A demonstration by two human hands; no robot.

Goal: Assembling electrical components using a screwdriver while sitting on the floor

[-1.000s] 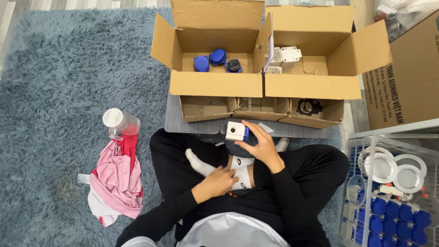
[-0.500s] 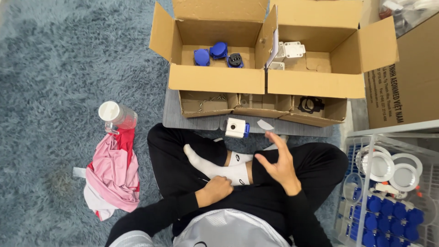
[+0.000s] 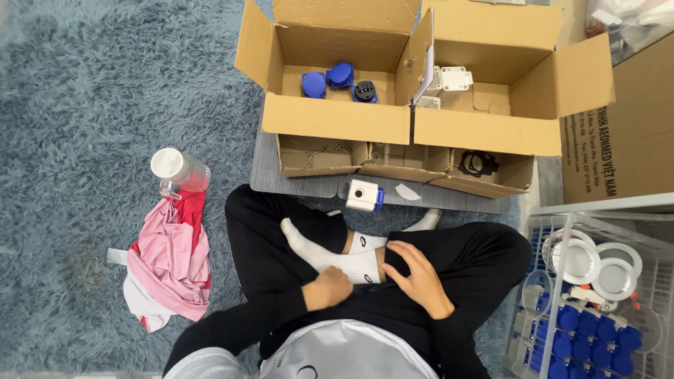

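- Shaggy blue-grey rug covers the floor; person sits cross-legged on it in black trousers, white socks, seen from above.
- Left hand: curled loosely into a soft fist, holding nothing, resting on the lap against the white sock.
- Right hand: fingers spread and relaxed, palm down on the right shin, empty; fingertips touch the sock cuff.
- White socket box w/ blue side: lies apart from both hands, just beyond the knees, on the grey board in front of the cartons.
- Small white flat piece just right of that box.
- Further out from the hands: left open carton w/ three blue covers; right open carton w/ white parts.
- Low trays below the cartons; black ring gasket in the right one.
- Left of left hand, well apart: clear bottle w/ white cap, pink-red cloth.
- Right of right hand: wire basket w/ blue caps, white rings.
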